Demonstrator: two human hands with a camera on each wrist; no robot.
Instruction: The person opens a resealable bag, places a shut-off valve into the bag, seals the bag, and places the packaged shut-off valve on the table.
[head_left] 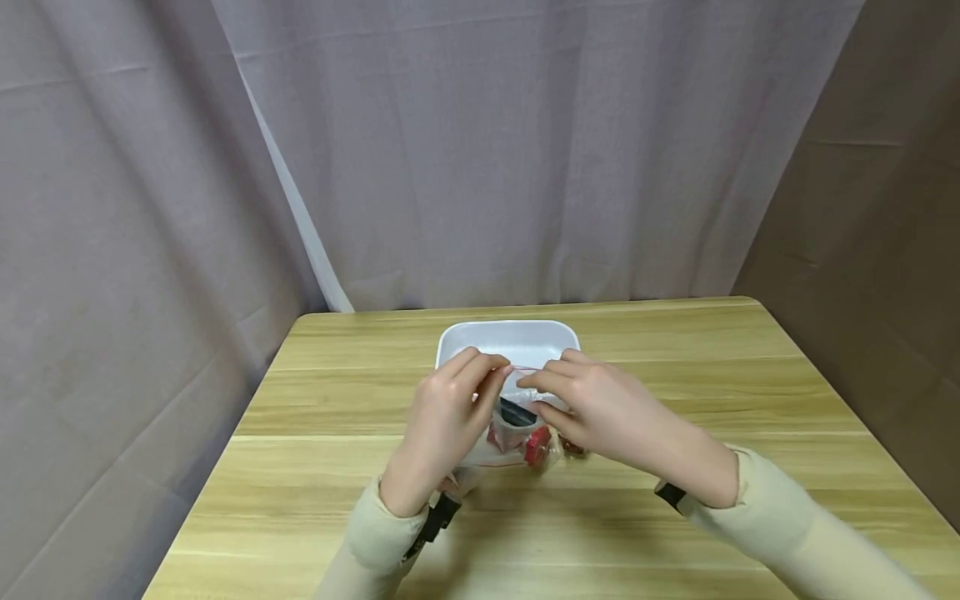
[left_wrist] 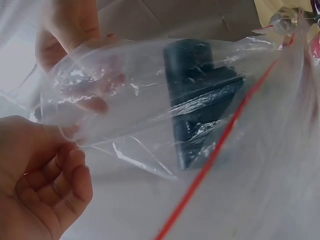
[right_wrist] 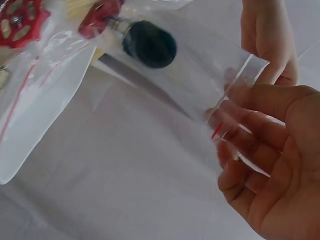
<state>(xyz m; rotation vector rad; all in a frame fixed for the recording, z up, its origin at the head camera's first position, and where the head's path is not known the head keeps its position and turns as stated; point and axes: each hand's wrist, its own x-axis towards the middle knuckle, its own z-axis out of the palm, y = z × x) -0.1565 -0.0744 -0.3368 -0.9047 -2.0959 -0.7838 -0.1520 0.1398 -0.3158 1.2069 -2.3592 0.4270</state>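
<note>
Both hands hold a clear zip bag (left_wrist: 135, 107) over the front of a white tray (head_left: 457, 335). Thumb and fingers of the left hand (head_left: 442, 412) pinch one side of the bag's mouth. Opposite it, the right hand (head_left: 603, 408) pinches the other side, where a bit of red zip line shows in the right wrist view. Inside the bag lies a dark part (left_wrist: 192, 100) with a rounded body; the right wrist view shows a dark round end (right_wrist: 152, 45) on a metal neck. Its exact kind is not clear.
More clear bags with red zip lines rest at the tray's near side. One holds a red handwheel-like part (right_wrist: 20, 22); another red piece (head_left: 537, 446) lies by the right hand. The wooden table (head_left: 337, 392) extends around the tray, with a grey curtain (head_left: 480, 167) behind.
</note>
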